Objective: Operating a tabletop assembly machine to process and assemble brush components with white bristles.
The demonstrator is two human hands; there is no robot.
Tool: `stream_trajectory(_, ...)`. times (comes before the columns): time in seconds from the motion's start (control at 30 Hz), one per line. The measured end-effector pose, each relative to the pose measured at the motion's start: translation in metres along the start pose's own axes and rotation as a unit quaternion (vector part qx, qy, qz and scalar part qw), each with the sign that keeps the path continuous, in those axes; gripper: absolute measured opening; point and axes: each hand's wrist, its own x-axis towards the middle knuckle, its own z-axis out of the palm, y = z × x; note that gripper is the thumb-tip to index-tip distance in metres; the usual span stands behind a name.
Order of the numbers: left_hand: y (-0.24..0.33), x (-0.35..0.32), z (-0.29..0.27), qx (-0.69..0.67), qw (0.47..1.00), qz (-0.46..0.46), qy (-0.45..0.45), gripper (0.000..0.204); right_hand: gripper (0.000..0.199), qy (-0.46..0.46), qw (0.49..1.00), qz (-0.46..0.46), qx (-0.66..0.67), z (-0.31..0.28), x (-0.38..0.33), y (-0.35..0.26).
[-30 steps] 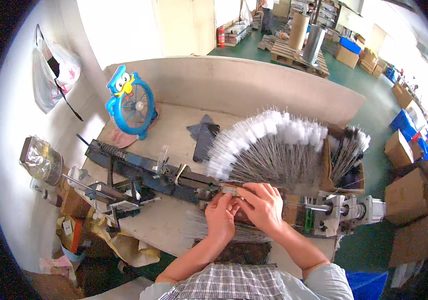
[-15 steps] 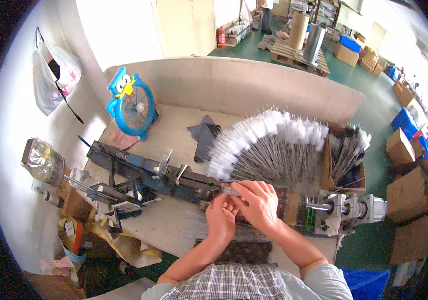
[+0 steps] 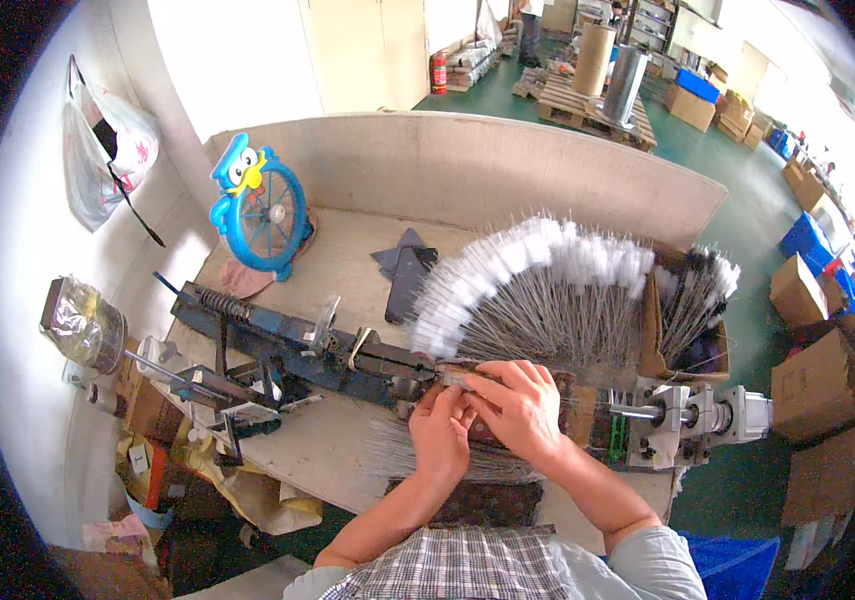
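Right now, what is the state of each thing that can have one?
Left hand: curled, grip unclear
Right hand: bent, grip unclear
White-tufted wires: fanned out
Carton: open, holding more wires
Blue bird-headed wheel: upright
Plastic bag: hanging
Dark slab: lying flat
Fire extinguisher: upright

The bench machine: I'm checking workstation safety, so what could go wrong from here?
Pinching is possible: the left hand and right hand are close together beside the bench machine. Thin grey strands below the hands could prick skin. The fanned white-tipped brushes, just beyond the right hand, might be knocked askew.
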Motion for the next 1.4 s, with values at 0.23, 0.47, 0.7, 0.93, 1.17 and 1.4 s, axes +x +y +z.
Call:
stream_trajectory(0.23,-0.002,0.003,-0.002,-0.044,0.999,-0.019,0.013,0.012,0.022,0.013,1.0,-0.007,0.0,0.004,0.001,0.003)
stream_trajectory(0.47,0.009,0.0,-0.001,-0.036,0.999,-0.035,-0.005,0.04,0.021,-0.008,0.999,0.032,-0.043,-0.016,0.007,-0.004)
stream_trajectory(0.7,0.015,-0.011,0.0,0.032,0.998,-0.049,-0.02,0.058,0.014,-0.057,0.997,0.008,-0.043,-0.018,-0.015,0.006)
stream_trajectory(0.93,0.014,-0.014,0.0,0.113,0.991,-0.073,-0.028,0.062,0.012,-0.04,0.998,0.014,0.052,-0.043,-0.013,0.016)
stream_trajectory(1.17,0.042,-0.03,-0.052,0.249,0.959,-0.096,-0.092,0.049,0.012,-0.244,0.963,0.11,0.036,-0.043,-0.087,0.035)
stream_trajectory(1.4,0.137,-0.019,-0.194,0.09,0.958,0.099,0.255,0.032,0.021,-0.314,0.941,0.129,-0.005,-0.034,-0.102,0.033)
